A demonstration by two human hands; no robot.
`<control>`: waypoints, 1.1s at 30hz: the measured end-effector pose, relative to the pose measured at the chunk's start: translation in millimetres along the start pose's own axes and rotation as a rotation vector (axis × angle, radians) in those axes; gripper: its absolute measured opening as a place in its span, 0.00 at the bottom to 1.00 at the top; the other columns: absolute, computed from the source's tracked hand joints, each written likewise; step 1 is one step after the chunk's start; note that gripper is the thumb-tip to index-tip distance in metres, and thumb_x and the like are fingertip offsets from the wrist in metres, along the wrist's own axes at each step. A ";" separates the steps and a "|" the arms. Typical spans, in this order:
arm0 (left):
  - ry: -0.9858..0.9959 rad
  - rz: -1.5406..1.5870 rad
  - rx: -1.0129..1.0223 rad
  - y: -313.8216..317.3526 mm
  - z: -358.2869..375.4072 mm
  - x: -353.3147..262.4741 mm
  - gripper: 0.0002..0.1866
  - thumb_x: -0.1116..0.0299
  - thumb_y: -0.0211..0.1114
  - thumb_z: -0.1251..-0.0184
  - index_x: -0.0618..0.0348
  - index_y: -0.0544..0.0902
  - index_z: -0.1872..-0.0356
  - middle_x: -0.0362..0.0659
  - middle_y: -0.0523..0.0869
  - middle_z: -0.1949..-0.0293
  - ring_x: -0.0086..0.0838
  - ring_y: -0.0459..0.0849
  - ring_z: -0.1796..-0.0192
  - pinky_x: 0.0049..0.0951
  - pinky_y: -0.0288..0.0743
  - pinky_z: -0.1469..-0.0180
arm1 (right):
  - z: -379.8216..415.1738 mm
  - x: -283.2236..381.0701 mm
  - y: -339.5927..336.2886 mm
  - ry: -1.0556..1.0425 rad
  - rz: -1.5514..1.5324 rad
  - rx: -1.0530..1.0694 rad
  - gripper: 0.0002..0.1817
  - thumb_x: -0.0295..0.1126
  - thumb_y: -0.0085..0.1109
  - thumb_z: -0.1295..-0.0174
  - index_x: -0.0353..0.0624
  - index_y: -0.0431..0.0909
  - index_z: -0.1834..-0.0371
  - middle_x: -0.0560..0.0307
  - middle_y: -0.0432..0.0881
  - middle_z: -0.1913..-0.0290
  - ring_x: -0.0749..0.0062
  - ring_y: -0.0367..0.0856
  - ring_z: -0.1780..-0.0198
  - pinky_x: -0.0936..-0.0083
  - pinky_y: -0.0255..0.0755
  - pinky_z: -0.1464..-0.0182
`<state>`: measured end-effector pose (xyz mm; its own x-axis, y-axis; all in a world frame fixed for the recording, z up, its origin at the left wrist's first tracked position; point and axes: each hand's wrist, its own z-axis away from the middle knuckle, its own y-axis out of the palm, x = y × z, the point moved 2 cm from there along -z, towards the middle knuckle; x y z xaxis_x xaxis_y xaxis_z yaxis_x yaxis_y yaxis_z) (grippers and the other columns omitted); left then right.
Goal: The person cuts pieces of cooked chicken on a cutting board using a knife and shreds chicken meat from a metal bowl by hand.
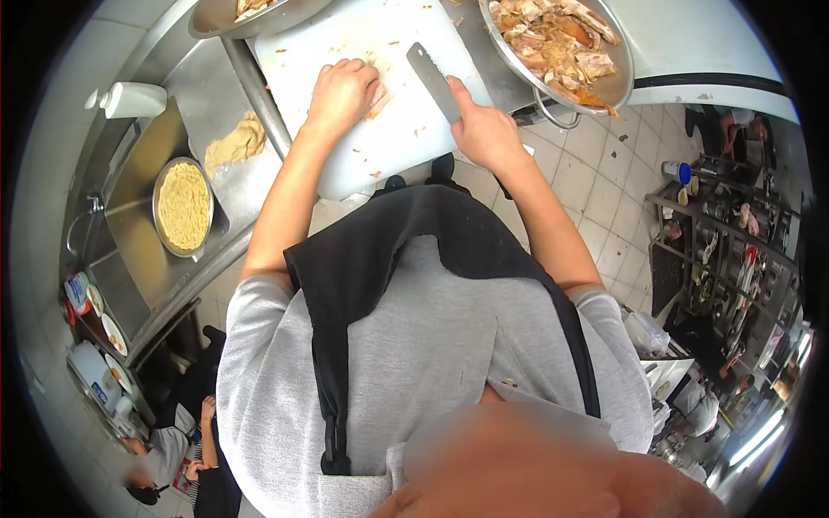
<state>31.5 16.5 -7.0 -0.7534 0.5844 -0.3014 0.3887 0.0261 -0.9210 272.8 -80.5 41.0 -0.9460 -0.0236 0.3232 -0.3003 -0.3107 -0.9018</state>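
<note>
On the white cutting board (pixel 345 168), my left hand (pixel 344 91) has its fingers curled over a piece of cooked meat (pixel 377 99), pressing it against the surface. My right hand (pixel 484 125) grips a cleaver (pixel 429 76) by its handle, which the fingers mostly hide. The index finger lies along the blade. The wide metal blade points away from me, a little to the right of the meat and apart from it. Small brown scraps are scattered over the board.
A metal pan (pixel 623 73) heaped with cooked meat stands right of the board; another metal bowl (pixel 211 22) is at the upper left. On the left steel counter are a dough lump (pixel 237 145), a round pan (pixel 207 237) and a white bottle (pixel 136 100). Other people are in the background.
</note>
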 end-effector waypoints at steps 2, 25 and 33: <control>-0.036 0.011 0.045 -2.1 -9.5 6.7 0.08 0.68 0.71 0.35 0.52 0.91 0.57 0.40 0.90 0.56 0.40 0.86 0.46 0.46 0.76 0.43 | 0.7 -1.0 0.1 0.000 0.002 -0.005 0.42 0.32 0.58 0.34 0.47 0.55 0.15 0.39 0.90 0.63 0.41 0.90 0.60 0.46 0.81 0.50; -0.269 -0.085 0.131 -25.4 22.8 12.7 0.26 0.43 0.78 0.43 0.54 0.90 0.55 0.44 0.88 0.54 0.40 0.85 0.44 0.47 0.72 0.43 | -0.5 7.8 -5.1 0.004 0.003 0.014 0.46 0.31 0.55 0.33 0.58 0.48 0.11 0.37 0.89 0.63 0.38 0.88 0.59 0.45 0.80 0.48; -0.060 0.045 -0.072 -5.5 29.4 -3.9 0.14 0.59 0.75 0.38 0.45 0.90 0.52 0.38 0.88 0.52 0.38 0.85 0.42 0.47 0.69 0.37 | 10.5 39.2 -9.1 -0.123 0.043 0.053 0.46 0.29 0.55 0.32 0.64 0.49 0.11 0.42 0.88 0.69 0.42 0.89 0.64 0.48 0.81 0.54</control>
<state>16.7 -9.7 -8.0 -0.7637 0.5368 -0.3585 0.4584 0.0599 -0.8868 239.7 -88.6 64.9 -0.9349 -0.1536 0.3200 -0.2496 -0.3562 -0.9004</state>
